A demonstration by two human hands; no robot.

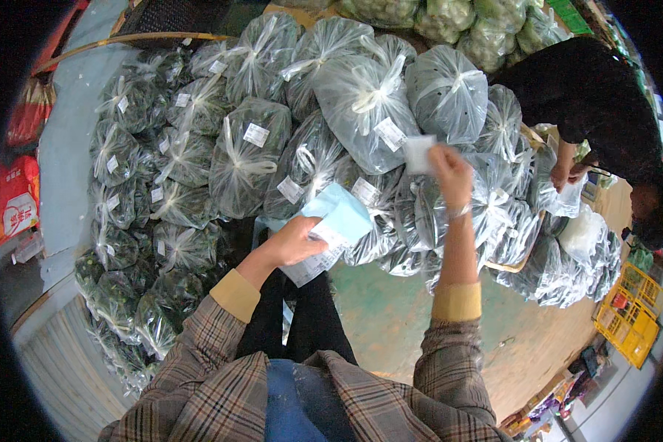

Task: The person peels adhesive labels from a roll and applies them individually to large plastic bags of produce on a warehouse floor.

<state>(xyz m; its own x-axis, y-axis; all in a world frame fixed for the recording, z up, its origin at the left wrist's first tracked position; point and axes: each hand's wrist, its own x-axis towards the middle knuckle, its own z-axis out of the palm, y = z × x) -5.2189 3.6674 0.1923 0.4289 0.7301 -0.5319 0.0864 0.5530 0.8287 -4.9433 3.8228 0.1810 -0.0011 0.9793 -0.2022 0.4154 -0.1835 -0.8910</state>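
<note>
My left hand (294, 243) grips a strip of printed labels (312, 264) with pale blue backing paper (340, 212) folded over it. Between the fingers of my right hand (453, 174) is a single white label (420, 154), blurred by motion. Just beyond it lies a large tied clear plastic bag (359, 88) that bears a printed label (390, 134). Another knotted bag (446, 91) sits to its right. Closer to my left hand, a labelled bag (248, 160) of dark green produce rests among several similar ones. What exactly the bags contain is hard to tell.
At the right a person in black (585, 83) bends over, a hand (564, 171) at a plastic bag. Yellow plastic crates (630, 315) stand on the floor (387, 315) at far right. Bags of pale round produce (447, 19) are piled at the back; a red bag (17, 199) is at left.
</note>
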